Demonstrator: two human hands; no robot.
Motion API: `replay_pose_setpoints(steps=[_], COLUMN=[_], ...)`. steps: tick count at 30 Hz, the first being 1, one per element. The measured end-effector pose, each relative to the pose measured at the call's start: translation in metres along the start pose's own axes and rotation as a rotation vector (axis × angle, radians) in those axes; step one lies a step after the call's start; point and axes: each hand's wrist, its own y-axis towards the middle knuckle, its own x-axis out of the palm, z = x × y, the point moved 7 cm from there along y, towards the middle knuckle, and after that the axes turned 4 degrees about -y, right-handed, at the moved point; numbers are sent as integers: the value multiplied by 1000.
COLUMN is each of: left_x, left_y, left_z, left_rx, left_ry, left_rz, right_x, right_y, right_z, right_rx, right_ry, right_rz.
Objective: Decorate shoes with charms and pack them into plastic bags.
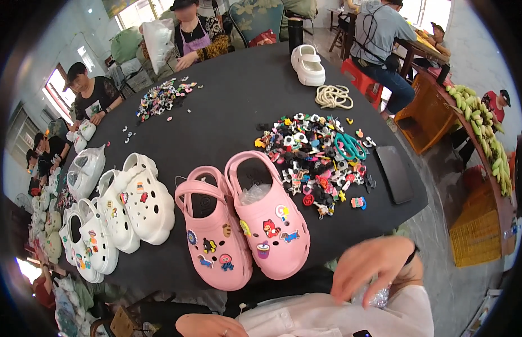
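A pair of pink clogs stands at the table's front edge, toes toward me; the left clog (213, 230) and the right clog (277, 224) both carry colourful shoe charms. Clear plastic shows inside the right clog. Over my lap, right of the clogs, my right hand (365, 267) is curled around crumpled clear plastic (379, 296), partly hidden by its fingers. My left hand (210, 326) lies low at the bottom edge, below the left clog, its fingers mostly out of sight. Beyond my right hand spreads a pile of mixed shoe charms (322, 168).
White clogs with charms (143, 199) line the table's left side. Teal-handled scissors (350, 147) lie on the pile beside a black phone (394, 174). Farther back are coiled cord (334, 96), a white clog (308, 65) and another charm pile (162, 98). People sit around the table.
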Motion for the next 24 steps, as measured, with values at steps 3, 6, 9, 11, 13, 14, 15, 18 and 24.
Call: replay_pose_setpoints(steps=[3,6,9,11,13,14,15,18,24], left_x=[-17,-23,-52,-72,-80,-85,-89,-92,-93], left_y=[-18,-60,-89,-107,-123,-137,-146,-158,-141], left_z=[2,11,-6,-7,-15,-20,-26,-30,-31], left_rx=[214,301,161,133,178,218,236,332,89], left_ry=[155,250,283,523,474,414,363,175,393], left_rz=[280,776,787,1154,1264,1375,1429,1486,1391], right_x=[-60,-123,-182,-216,-245,-257,-264,-264,-273], right_y=[3,0,-5,-6,-1,-4,1,12,10], right_z=[9,32,68,92,120,142,156,174,179], right_rx=[344,653,738,801,809,914,886,845,802], right_ry=[-425,-658,-831,-864,-997,-879,-930,-987,-1169], right_rz=[194,333,333,346,335,399,355,308,257])
